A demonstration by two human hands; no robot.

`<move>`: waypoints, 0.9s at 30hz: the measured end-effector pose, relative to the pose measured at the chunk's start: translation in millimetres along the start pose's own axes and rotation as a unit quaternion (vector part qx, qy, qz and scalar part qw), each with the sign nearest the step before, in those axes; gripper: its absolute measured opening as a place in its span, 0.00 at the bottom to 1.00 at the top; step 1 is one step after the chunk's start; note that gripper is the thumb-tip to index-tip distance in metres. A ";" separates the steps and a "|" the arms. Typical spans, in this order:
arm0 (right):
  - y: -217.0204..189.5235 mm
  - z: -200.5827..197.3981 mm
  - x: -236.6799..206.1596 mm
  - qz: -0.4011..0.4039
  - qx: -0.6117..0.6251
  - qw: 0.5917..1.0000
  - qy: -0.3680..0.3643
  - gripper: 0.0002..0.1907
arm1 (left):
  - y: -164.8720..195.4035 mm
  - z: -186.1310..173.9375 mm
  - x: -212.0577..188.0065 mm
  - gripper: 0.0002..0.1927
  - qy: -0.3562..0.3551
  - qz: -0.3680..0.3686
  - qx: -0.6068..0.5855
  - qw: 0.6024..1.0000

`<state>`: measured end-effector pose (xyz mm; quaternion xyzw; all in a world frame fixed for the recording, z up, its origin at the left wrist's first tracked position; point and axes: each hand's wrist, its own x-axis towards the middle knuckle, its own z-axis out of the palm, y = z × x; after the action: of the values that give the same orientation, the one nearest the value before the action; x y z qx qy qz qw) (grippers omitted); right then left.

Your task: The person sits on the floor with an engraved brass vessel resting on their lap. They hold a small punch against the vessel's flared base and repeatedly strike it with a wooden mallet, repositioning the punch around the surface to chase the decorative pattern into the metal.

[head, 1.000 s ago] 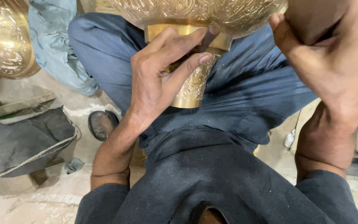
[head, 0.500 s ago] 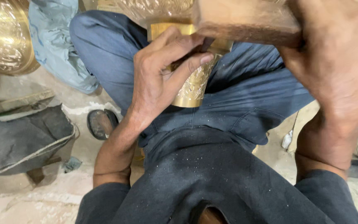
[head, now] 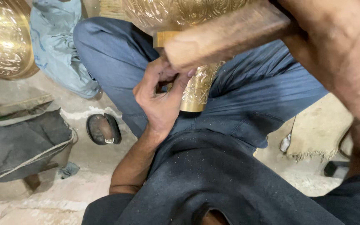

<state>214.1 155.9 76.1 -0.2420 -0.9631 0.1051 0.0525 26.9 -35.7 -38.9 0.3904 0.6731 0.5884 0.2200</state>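
Wooden mallet block now swung lower across engraved brass vessel over lap; right hand clamped on it; left hand shifted, fingers curled round embossed brass stem, steadying for strike.

An engraved brass vessel is being held at the top centre of the frame, over the lap; its wide patterned bowl is being cut off by the upper edge, while its narrower embossed stem is pointing down toward the frame's middle. A wooden mallet is being held slantwise across it, its blunt end lying lower left.
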 end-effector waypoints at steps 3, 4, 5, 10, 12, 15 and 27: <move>0.7 3.1 4.4 -0.005 -0.048 0.998 -0.034 0.15 | 5.9 -0.7 1.1 0.15 -0.014 0.071 0.041 0.997; 2.5 5.3 5.0 0.004 -0.052 0.998 -0.047 0.14 | 7.0 -0.6 2.6 0.15 -0.014 0.060 0.033 0.998; 3.5 12.4 7.7 0.027 -0.028 0.997 -0.074 0.13 | 9.0 -0.8 2.7 0.16 -0.013 0.043 0.027 0.999; 19.0 25.0 3.4 -0.049 -0.114 0.992 -0.028 0.09 | 16.0 -0.4 4.1 0.13 -0.016 0.042 0.020 0.999; 23.6 26.6 0.7 -0.057 -0.111 0.992 -0.022 0.09 | 17.4 -0.2 5.4 0.13 -0.018 0.047 0.005 0.999; 25.2 30.4 -0.9 -0.036 -0.051 0.997 -0.034 0.09 | 18.2 0.2 6.7 0.14 0.003 0.037 0.035 0.999; 31.6 32.0 -1.4 -0.020 0.001 0.999 -0.037 0.08 | 8.3 -0.7 2.7 0.16 -0.025 0.036 -0.013 0.999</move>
<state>224.8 176.7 37.7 -0.2183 -0.9690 0.1142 0.0194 27.0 -34.0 -30.3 0.4259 0.6450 0.5948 0.2210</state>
